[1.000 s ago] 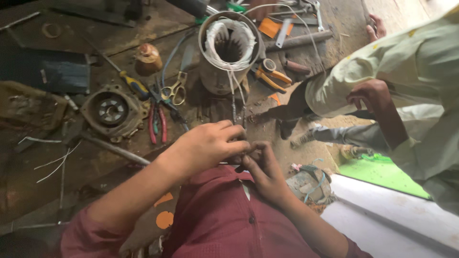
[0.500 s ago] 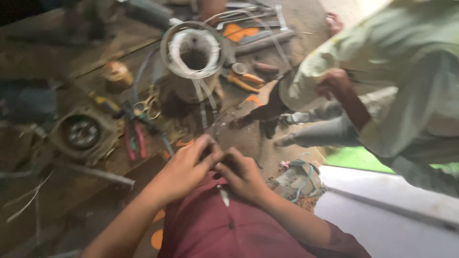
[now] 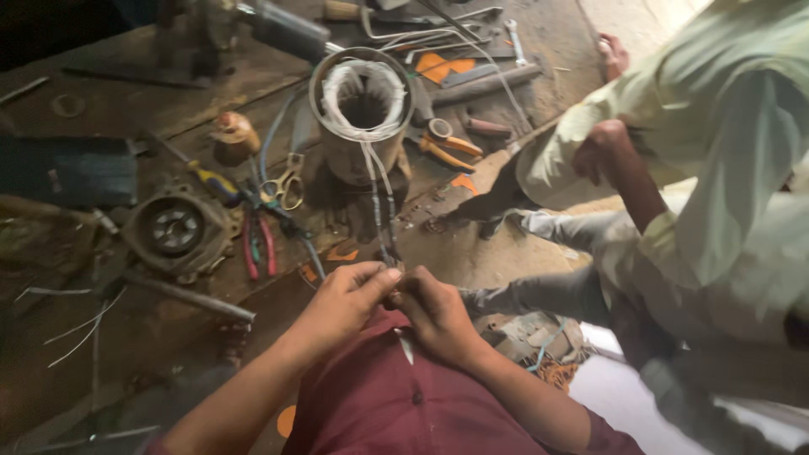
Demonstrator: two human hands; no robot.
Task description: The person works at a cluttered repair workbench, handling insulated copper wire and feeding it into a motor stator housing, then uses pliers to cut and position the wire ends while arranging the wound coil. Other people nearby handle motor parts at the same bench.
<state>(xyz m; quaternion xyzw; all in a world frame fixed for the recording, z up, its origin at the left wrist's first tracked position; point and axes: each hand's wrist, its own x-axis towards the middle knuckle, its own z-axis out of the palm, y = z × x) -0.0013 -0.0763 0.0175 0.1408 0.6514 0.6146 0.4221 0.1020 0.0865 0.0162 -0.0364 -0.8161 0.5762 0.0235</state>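
Note:
A round motor stator [image 3: 362,109] with pale windings stands upright on the dark wooden bench. A bundle of lead wires [image 3: 381,202] runs from it down to my hands. My left hand [image 3: 344,302] and my right hand [image 3: 431,313] meet just in front of my maroon shirt. Both pinch the ends of those wires between fingers and thumbs. The wire tips themselves are hidden by my fingers.
On the bench lie a motor end cover [image 3: 174,229], red-handled pliers [image 3: 258,243], scissors [image 3: 285,185], a screwdriver [image 3: 211,179], orange-handled cutters [image 3: 447,145] and a spanner [image 3: 516,44]. A person in a pale green shirt [image 3: 716,160] sits to the right, close by.
My hands stay joined on the wires, which now look pulled straighter. The view has shifted and steadied; the stator sits nearer the top centre. The other person's arm has moved slightly.

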